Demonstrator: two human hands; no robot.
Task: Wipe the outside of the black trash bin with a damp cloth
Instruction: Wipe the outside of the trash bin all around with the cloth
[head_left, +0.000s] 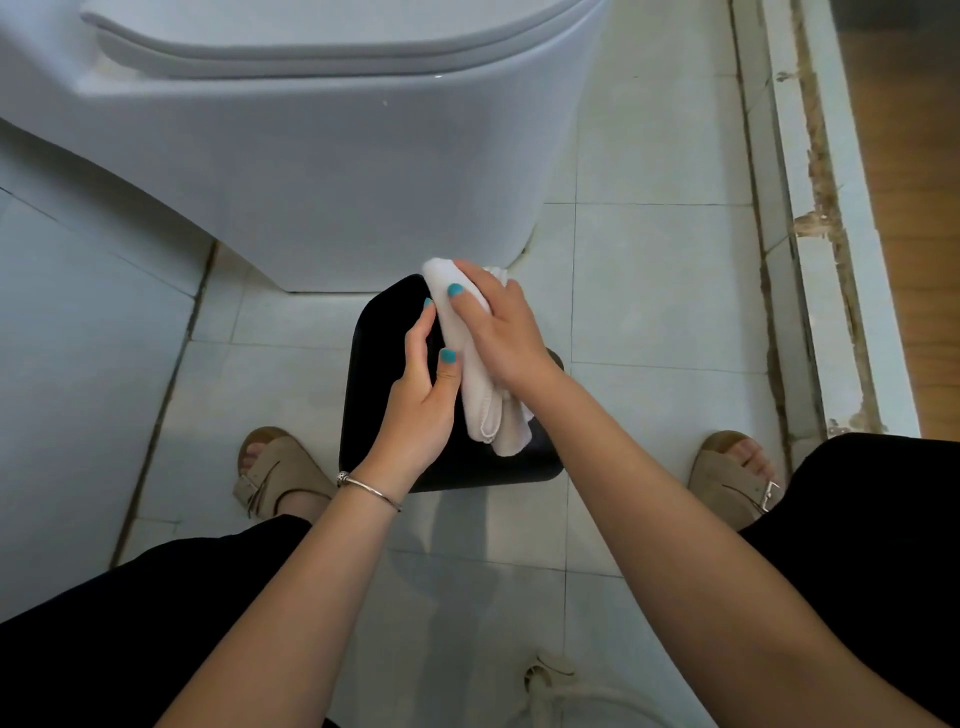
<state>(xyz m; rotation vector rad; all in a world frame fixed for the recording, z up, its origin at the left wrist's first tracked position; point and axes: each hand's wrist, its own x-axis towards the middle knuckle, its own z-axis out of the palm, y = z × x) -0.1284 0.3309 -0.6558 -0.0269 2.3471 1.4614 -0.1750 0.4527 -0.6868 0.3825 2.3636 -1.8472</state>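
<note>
A white cloth (475, 364) is gripped by the right hand (501, 335), the thumb curled over its upper fold and the palm laid along it, while the left hand (418, 400) is held against the cloth's left edge with thumb and forefinger set lightly to it — whether it is truly pinched cannot be told. Both are held over the black trash bin (384, 332) (its lid seen from above), on which the cloth's loose end lies. The bin is set on the pale tiled floor (649, 291), just in front of the white toilet (311, 156) — between two sandalled feet (275, 470).
</note>
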